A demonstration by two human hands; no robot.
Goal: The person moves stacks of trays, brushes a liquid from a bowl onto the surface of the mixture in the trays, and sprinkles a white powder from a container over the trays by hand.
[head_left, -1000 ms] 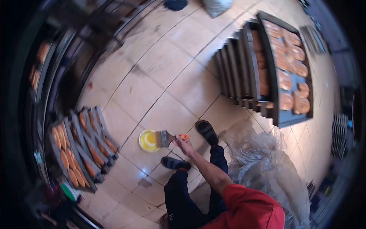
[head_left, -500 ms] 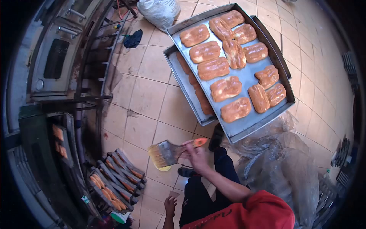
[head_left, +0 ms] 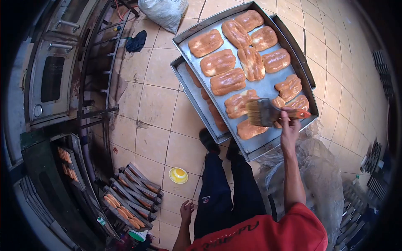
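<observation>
My right hand (head_left: 289, 129) is wrapped round the orange-red handle of a wide paintbrush (head_left: 259, 112). The pale bristles overlap the lower bread rolls on the upper metal tray (head_left: 272, 88). Glossy brown bread rolls (head_left: 228, 81) lie across that tray, some whole and some set crosswise against others. Beneath it, shifted left, a second tray (head_left: 181, 73) shows more rolls along its edge. My left hand (head_left: 186, 211) hangs low beside my leg, fingers loosely apart and holding nothing. On the floor nearest to it is a small bowl (head_left: 179, 175) of yellow liquid.
Stacked trays (head_left: 134, 196) with long rolls stand at the lower left, beside an oven (head_left: 52, 79) and a metal rack (head_left: 98, 79). Crumpled clear plastic sheeting (head_left: 314, 175) lies below the big trays. A white sack (head_left: 165, 12) and a dark bag (head_left: 136, 42) sit at the back.
My right hand has carried the brush from above the floor bowl up and right, over the rolls on the tray. The bowl is now in full view. My left hand stays low.
</observation>
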